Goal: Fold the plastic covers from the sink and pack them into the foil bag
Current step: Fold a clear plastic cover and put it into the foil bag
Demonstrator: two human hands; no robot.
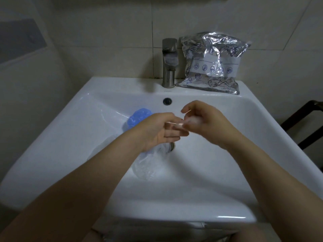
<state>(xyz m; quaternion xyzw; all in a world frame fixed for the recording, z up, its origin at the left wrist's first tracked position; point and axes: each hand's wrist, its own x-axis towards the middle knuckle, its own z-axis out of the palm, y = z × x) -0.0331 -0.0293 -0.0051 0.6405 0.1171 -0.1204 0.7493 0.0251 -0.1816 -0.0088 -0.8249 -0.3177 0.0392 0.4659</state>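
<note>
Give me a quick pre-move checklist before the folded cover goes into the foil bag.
1. Cover in hand: ok, left hand and right hand pinch a small clear plastic cover.
2. Fold finished: cannot tell, blurred.
3. Foil bag within view: ok, on the sink ledge beside the faucet.
4. Bag mouth open: cannot tell.
5. Covers left: not ok, a blue cover and clear plastic lie in the basin.

Two bare forearms, left hand [158, 128], right hand [203, 119]; no sleeves, short plain nails
</note>
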